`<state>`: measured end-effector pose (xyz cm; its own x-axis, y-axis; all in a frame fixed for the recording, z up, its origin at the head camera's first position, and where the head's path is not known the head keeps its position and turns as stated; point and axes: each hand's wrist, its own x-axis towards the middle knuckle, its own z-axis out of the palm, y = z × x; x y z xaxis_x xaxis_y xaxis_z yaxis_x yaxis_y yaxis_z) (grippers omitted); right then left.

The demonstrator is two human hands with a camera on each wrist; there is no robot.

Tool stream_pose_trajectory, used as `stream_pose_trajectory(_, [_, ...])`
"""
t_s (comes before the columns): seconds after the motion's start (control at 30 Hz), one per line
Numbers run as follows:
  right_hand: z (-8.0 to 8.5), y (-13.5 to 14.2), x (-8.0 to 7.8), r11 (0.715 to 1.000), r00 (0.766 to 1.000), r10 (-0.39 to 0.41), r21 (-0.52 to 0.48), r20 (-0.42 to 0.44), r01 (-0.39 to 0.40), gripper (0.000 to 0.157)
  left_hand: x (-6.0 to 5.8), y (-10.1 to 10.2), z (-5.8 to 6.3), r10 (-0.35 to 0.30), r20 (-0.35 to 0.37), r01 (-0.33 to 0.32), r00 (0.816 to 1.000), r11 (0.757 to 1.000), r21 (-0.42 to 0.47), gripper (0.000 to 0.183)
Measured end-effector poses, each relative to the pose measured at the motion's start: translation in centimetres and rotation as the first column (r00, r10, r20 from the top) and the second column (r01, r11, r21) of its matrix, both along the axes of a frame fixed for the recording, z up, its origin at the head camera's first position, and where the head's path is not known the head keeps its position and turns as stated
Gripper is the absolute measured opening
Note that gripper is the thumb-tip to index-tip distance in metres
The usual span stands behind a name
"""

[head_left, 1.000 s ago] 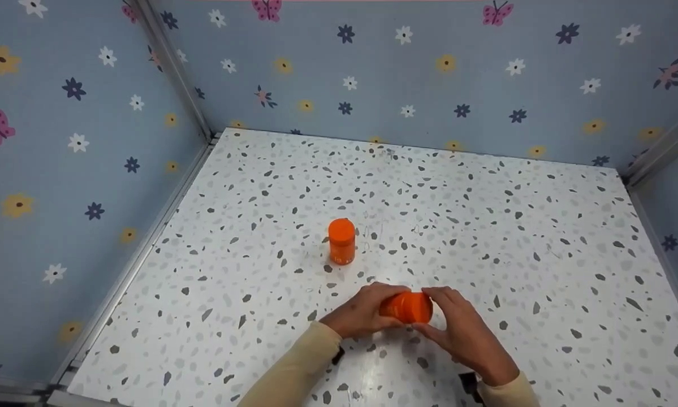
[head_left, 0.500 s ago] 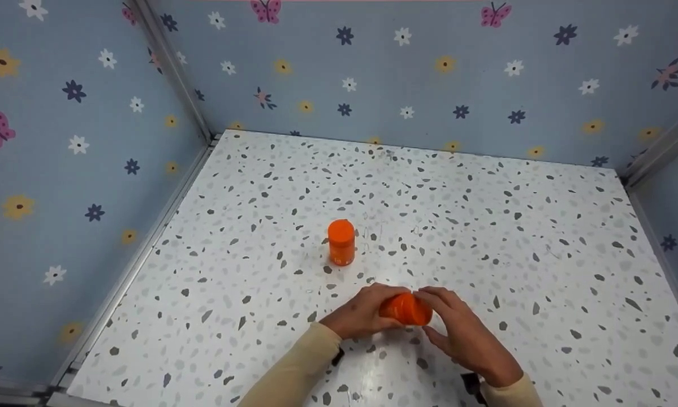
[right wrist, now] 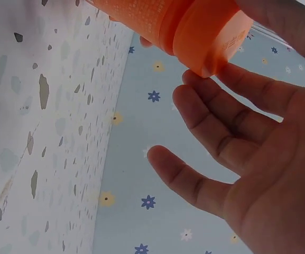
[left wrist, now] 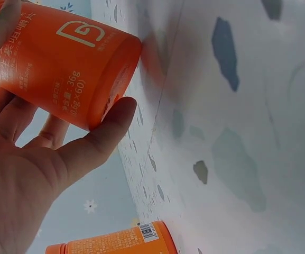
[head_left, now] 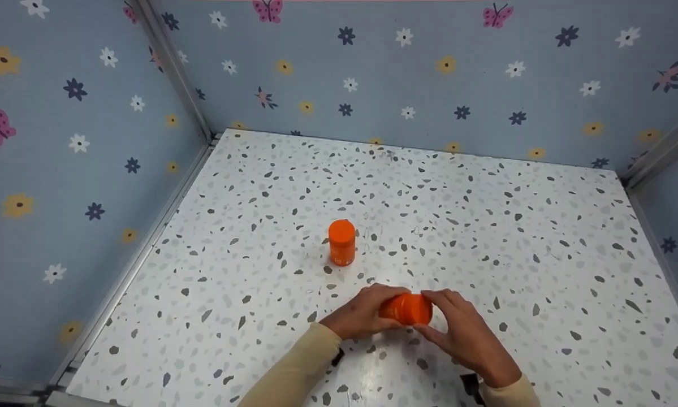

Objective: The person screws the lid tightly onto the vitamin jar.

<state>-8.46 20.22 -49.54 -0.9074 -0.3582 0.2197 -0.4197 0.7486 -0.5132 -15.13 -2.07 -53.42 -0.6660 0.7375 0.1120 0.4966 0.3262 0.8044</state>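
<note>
An orange supplement bottle (head_left: 392,309) with pale printing lies tilted on its side between the two hands, its cap (head_left: 418,309) toward the right. My left hand (head_left: 367,312) grips the body; in the left wrist view, a fingertip reaches the base of the bottle (left wrist: 62,63). At the other end my right hand (head_left: 467,333) pinches the cap between thumb and index finger. In the right wrist view, the cap (right wrist: 210,37) sits on the bottle, and the remaining fingers (right wrist: 184,182) spread below it.
Farther back, a second orange bottle (head_left: 342,244) stands upright, capped, on the white speckled table (head_left: 514,226). Blue flower-patterned panels (head_left: 372,68) enclose the table at the back and both sides, with metal framing (head_left: 175,73) at the corners.
Half a second ago my right index finger lay farther over the cap with the thumb off it; now both pinch the cap again. The left hand and the standing bottle have stayed put.
</note>
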Motion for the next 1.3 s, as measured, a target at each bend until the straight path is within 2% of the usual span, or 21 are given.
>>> stream_pose_trajectory(0.13, [-0.12,0.08,-0.08,1.0,1.0,-0.002,0.006,0.005,0.002,0.061,0.13,-0.02,0.17,0.011,0.013,-0.011,1.0,1.0,-0.009,0.051])
stream_pose_trajectory(0.3, [-0.1,0.43,-0.11,0.999,0.998,0.053,0.005,-0.02,-0.053,0.072,0.18,-0.04,0.26,0.015,0.013,-0.014,1.0,1.0,-0.006,0.054])
stream_pose_trajectory(0.47, [-0.03,0.44,-0.14,0.996,0.996,0.091,0.006,-0.026,-0.09,0.069,0.16,-0.11,0.26,0.011,0.011,-0.011,1.0,1.0,-0.005,0.054])
stream_pose_trajectory(0.67, [-0.13,0.46,-0.21,0.993,0.989,0.119,0.013,-0.083,-0.118,0.065,0.12,-0.01,0.21,0.001,0.0,-0.001,1.0,1.0,0.017,0.052])
stream_pose_trajectory(0.83, [-0.18,0.42,-0.25,0.996,0.992,0.09,0.017,-0.094,-0.089,0.063,0.1,0.0,0.04,-0.001,-0.003,0.001,1.0,1.0,0.027,0.052])
stream_pose_trajectory(1.1, [-0.22,0.1,-0.11,0.999,0.999,0.008,0.038,-0.035,-0.007,0.061,0.11,-0.06,0.14,-0.002,0.001,0.002,1.0,1.0,0.023,0.05])
stream_pose_trajectory(1.3, [-0.31,0.29,0.0,1.0,1.0,0.016,0.006,0.023,-0.016,0.072,0.22,-0.08,0.08,0.017,-0.006,-0.017,1.0,1.0,-0.005,0.052])
